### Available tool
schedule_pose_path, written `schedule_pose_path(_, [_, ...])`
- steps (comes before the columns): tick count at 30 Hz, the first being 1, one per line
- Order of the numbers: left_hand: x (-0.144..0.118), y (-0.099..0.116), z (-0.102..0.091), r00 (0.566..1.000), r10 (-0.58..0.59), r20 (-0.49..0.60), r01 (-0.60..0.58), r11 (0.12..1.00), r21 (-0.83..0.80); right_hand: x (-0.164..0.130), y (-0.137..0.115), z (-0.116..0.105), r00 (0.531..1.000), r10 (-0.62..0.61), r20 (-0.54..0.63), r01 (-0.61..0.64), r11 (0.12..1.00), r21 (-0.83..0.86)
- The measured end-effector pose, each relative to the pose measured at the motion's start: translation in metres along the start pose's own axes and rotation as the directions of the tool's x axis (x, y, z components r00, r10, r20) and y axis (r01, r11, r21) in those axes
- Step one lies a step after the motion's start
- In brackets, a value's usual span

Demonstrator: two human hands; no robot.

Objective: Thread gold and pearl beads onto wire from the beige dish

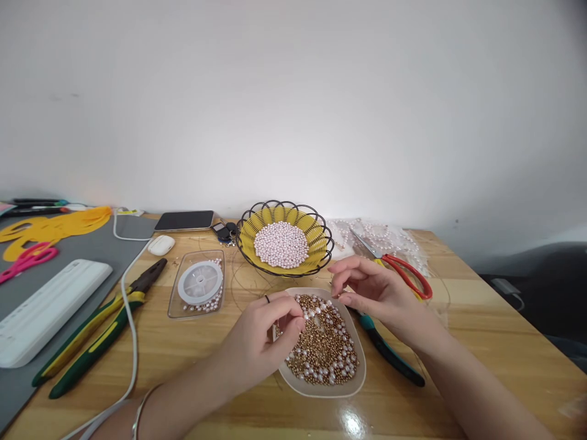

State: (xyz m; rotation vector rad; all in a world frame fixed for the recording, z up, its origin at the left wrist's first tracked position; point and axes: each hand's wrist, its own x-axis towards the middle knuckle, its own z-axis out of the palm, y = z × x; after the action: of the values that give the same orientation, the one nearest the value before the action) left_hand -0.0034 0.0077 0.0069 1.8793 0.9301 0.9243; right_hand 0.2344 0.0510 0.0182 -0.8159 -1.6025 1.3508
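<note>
Both hands [321, 311] curl, fingertips pinched, over the bead dish [360, 373].

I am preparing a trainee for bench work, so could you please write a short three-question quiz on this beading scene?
1. True or false: the yellow basket holds gold beads only.
2. Which tool lies beside the right hand?
A. the red-handled scissors
B. the yellow-green pliers
C. the pink scissors
3. Fill in: the left hand has its fingertips over the ____ dish of gold and pearl beads.

Key:
1. False; it holds pale pearl beads.
2. A.
3. White.
</note>
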Motion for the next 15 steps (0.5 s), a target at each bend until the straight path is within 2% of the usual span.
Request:
schedule_pose_path(3, [-0.0003,-0.0007,0.0001,1.0,0.001,-0.003,-0.001,1.0,0.0,-0.0001,0.0015,0.0017,0.999,0.0,0.05,-0.001,1.0,0.012])
schedule_pose_path(6, [-0.0002,-0.0009,-0.0001,1.0,0.002,-0.009,-0.002,1.0,-0.007,-0.0003,0.0016,0.0022,0.994,-0.056,0.09,0.056,0.998,-0.002])
schedule_pose_path(9, [-0.0006,-0.0002,-0.0005,1.0,-0.001,-0.007,0.001,1.0,-0.009,-0.0009,0.0011,0.0008,0.997,-0.055,0.048,0.058,0.996,-0.064])
schedule_pose_path(11, [-0.0012,0.0001,-0.0004,1.0,0.001,-0.009,-0.001,1.0,-0.007,-0.0011,0.001,-0.0012,0.999,-0.04,-0.016,0.035,0.973,-0.229])
schedule_pose_path(13, [-0.0017,-0.0002,-0.0001,1.0,-0.006,-0.009,0.006,1.0,-0.005,-0.0008,0.0016,-0.0041,0.995,-0.088,-0.045,0.054,0.866,-0.498])
schedule_pose_path(15, [-0.002,-0.0008,0.0002,1.0,-0.018,-0.004,0.018,1.0,0.0,-0.0003,0.003,-0.0073,0.991,-0.133,0.016,0.102,0.677,-0.729])
